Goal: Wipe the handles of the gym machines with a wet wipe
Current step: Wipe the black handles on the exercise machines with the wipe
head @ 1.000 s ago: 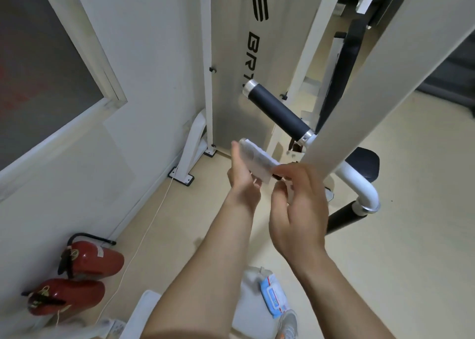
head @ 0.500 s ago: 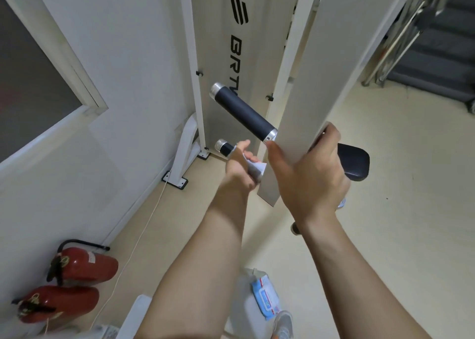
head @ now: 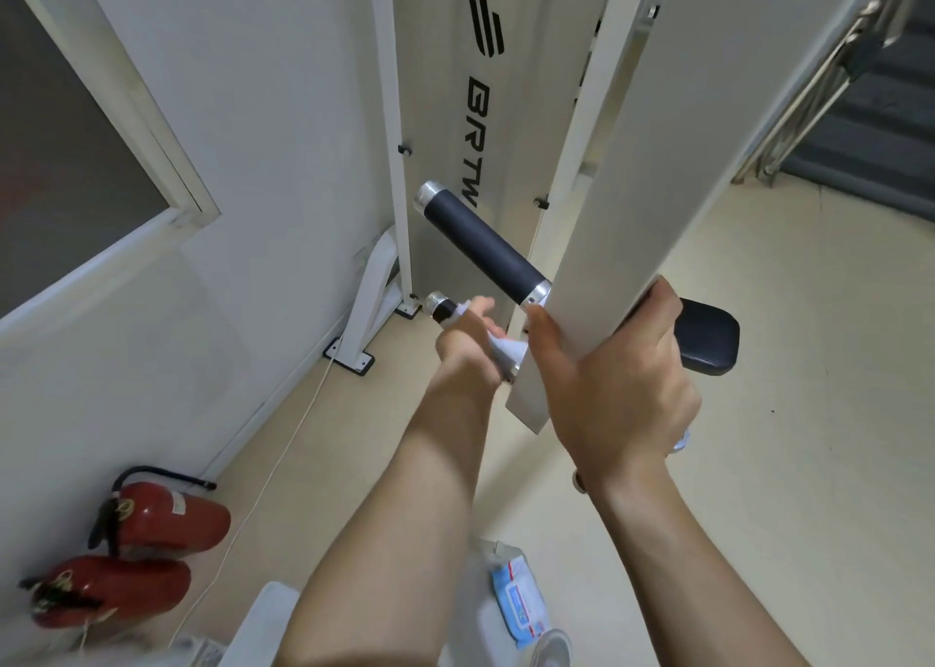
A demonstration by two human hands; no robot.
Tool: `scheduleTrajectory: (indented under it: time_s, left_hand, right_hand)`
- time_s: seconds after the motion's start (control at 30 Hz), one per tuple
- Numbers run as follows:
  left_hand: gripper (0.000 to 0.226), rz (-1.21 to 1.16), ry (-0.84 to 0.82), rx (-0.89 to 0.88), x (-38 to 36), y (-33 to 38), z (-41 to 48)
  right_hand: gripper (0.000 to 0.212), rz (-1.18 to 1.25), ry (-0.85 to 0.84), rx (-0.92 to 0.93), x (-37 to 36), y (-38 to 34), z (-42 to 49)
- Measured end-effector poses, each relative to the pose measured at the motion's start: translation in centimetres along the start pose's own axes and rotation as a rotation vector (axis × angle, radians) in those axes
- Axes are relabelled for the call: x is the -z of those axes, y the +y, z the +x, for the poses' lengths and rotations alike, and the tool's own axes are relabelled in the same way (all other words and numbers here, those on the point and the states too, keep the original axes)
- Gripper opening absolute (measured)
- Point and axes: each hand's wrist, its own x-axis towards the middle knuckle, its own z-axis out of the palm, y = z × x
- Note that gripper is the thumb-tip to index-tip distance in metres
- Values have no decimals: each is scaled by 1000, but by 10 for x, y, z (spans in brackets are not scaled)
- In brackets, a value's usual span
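Both hands are busy: my left hand grips the wipe wrapped round the lower handle, under the upper handle, while my right hand clasps the white bar

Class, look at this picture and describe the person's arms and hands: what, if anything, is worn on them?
Both arms are bare: no sleeve shows on the left forearm or the right forearm up to the picture's lower edge. The left hand and the right hand wear no gloves. No watch, band or ring shows on the wrists or the visible fingers.
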Motion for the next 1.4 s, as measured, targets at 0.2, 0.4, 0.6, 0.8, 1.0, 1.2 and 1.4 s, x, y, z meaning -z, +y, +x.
scheduleTrajectory:
  time_s: [0.2, 0.4, 0.6, 0.8, 1.0, 1.2, 1.4]
  left_hand:
    - [48, -104, -135, -106, 30, 22, 31]
    - [46, -212, -298, 23, 23, -27, -10]
    - [37, -74, 13, -40, 8, 24, 1]
    - [62, -252, -377, -33, 30, -4, -6]
    - [41, -106, -124, 85, 8, -6, -10]
    - [60, -245, -208, -71, 18, 23, -6]
    - [72, -188, -341, -74, 23, -18, -7]
  right_hand:
    - [80, -20, 8, 17, 0, -4, -5]
    - [80, -28, 49, 17, 1, -1, -4]
    - [78, -22, -36, 18, 2, -2, -4]
    - [81, -44, -20, 25, -3, -8, -5]
    - [80, -35, 14, 26, -1, 3, -4]
    - [80, -51, 10, 35, -4, -4, -3]
    - [80, -58, 35, 39, -3, -5, -3]
